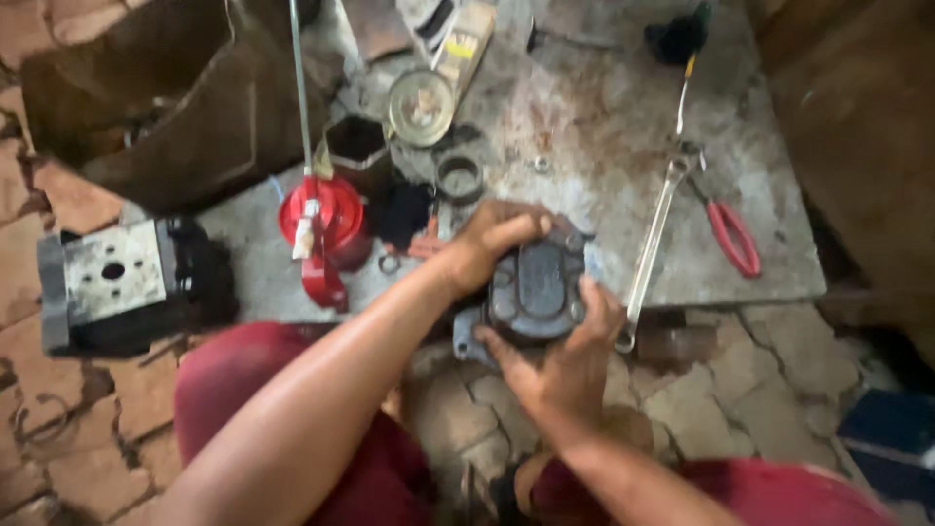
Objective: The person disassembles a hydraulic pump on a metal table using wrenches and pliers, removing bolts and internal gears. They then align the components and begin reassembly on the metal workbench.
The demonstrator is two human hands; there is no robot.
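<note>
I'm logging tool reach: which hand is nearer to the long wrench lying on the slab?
Right. The right hand grips the dark metal housing beside the long wrench; the left hand holds the housing's far side.

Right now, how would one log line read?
left hand: grips pump housing | right hand: grips housing | wrench: on slab

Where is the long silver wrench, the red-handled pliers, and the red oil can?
Silver wrench (654,234), head view, middle of its long shaft.
Red-handled pliers (732,237), head view, on one red handle.
Red oil can (338,212), head view, on its round red body.
</note>
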